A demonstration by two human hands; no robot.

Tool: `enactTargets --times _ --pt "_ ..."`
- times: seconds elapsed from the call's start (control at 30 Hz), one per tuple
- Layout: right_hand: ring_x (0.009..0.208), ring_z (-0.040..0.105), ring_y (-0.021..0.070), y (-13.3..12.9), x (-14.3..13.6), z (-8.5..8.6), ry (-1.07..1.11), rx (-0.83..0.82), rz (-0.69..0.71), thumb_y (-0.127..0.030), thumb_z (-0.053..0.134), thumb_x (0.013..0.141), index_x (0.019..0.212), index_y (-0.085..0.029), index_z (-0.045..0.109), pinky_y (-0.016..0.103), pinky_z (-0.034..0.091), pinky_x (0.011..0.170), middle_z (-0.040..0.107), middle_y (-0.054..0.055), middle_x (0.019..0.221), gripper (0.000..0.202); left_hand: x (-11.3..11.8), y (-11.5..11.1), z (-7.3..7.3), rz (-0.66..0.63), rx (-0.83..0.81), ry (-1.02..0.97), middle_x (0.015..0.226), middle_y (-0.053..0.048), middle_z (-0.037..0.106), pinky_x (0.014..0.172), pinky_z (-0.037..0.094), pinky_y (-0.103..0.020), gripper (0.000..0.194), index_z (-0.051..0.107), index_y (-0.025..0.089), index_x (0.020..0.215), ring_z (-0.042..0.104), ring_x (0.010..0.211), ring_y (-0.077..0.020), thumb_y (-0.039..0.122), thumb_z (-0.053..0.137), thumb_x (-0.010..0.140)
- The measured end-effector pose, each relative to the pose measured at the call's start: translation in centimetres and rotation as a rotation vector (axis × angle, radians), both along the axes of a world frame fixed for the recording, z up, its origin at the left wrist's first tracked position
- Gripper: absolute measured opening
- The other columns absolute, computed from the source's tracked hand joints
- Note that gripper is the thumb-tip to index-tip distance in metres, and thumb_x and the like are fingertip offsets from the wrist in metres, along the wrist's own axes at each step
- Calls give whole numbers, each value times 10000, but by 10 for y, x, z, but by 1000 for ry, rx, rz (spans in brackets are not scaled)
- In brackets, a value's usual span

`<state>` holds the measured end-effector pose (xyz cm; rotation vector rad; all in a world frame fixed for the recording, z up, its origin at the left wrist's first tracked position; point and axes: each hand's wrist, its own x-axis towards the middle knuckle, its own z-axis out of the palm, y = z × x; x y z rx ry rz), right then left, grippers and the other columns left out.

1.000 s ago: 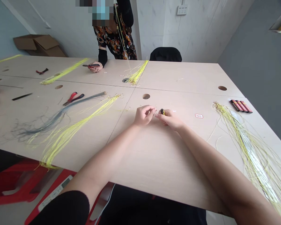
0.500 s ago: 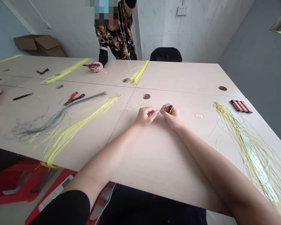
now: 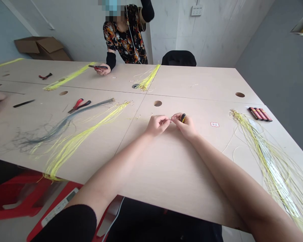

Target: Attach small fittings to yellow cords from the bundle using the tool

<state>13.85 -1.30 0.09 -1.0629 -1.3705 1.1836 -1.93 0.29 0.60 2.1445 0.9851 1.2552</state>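
My left hand (image 3: 157,124) is closed in a pinch above the table, fingertips around something too small to make out. A tiny shiny bit shows where its tips meet those of my right hand (image 3: 187,127). That hand is closed around a slim tool with a black and yellow handle (image 3: 183,117), whose working end is hidden by the fingers. Left of my hands lie several tiny curved metal pieces (image 3: 138,116). Beyond them, a bundle of yellow lines (image 3: 91,129) with small metal ends stretches toward the near edge, beside a bundle of grey lines (image 3: 75,116).
Red-and-black pliers (image 3: 78,105) and a black pen-like tool (image 3: 24,103) lie at the left. More yellow lines (image 3: 261,148) and several red-black cylinders (image 3: 260,114) are at the right. Across the table, a person (image 3: 127,37) holds pliers. The tabletop has a round hole (image 3: 158,103).
My right fingertips have moved slightly left and now meet the left ones. The person opposite has shifted a raised arm to the right. At the far left, another person's hand has moved slightly inward.
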Motion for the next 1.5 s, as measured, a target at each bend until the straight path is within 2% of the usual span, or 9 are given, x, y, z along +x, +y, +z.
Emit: enactTargets --times 0.3,0.53,0.7,0.9,1.5 --pt "553 354 87 0 0 0 -54 16 -19 -421 573 772 774 -170 544 238 298 530 418 -36 586 252 0 1 -1 -11 -6 0 463 37 434 433 265 -205 264 547 146 553 312 433 -59 274 540 783" --pt "526 359 82 3 0 -5 -25 20 -16 -420 562 791 790 -174 525 234 298 514 408 -44 579 249 -1 3 -6 -66 -93 -39 537 24 507 432 308 -193 223 626 136 722 384 445 -63 342 568 785" --pt "499 346 76 6 1 -12 -8 12 -7 -437 559 804 810 -178 515 228 288 492 390 -53 554 264 -1 3 -5 -97 -92 -13 514 27 476 430 303 -190 260 593 134 662 388 443 -63 342 542 808" --pt "489 345 75 6 1 -12 12 3 -18 -465 573 791 806 -186 511 228 290 483 386 -55 543 286 -2 1 -3 -101 -97 21 521 26 485 450 314 -189 267 593 134 658 396 460 -64 338 524 816" --pt "458 340 69 6 -1 -8 98 -29 -44 -370 587 762 741 -187 500 227 290 456 386 -57 521 203 -2 2 -5 -108 -113 42 509 28 474 463 306 -198 276 566 137 613 383 467 -64 335 526 801"
